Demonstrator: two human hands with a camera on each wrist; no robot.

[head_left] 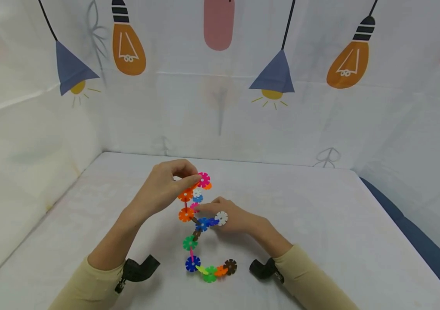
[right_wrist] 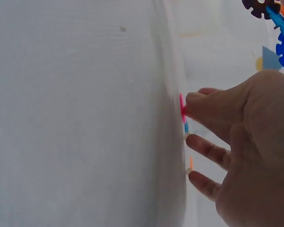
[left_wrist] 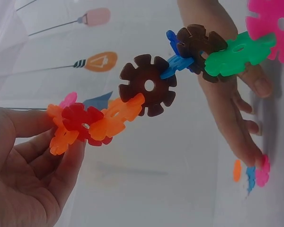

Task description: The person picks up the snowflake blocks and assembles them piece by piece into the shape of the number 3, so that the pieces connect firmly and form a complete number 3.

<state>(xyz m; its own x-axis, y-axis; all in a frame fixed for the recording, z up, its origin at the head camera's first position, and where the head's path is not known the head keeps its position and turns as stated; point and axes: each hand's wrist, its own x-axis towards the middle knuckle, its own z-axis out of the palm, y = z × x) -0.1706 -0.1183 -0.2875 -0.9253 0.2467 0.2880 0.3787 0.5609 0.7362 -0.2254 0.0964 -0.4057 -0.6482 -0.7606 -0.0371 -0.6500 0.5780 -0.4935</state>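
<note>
My left hand [head_left: 167, 187] pinches the top end of a chain of notched plastic discs [head_left: 190, 243], at an orange disc [left_wrist: 61, 142] beside a red one and a pink one. The chain hangs down through orange, brown, blue and green discs, and its lower end curves to the right. A side branch ends in a white disc [head_left: 221, 218] in front of my right hand [head_left: 239, 217]. Behind the chain, my right hand's forefinger touches a loose pink disc [left_wrist: 263, 171] lying flat on the table; the other fingers spread loosely.
Loose blue [head_left: 198, 198], white [head_left: 196, 191] and orange [head_left: 208, 186] discs lie beyond the pink one. The white table [head_left: 320, 237] meets a printed cloth backdrop [head_left: 189, 116] at its far edge. Black wrist cameras [head_left: 140, 270] sit at both cuffs.
</note>
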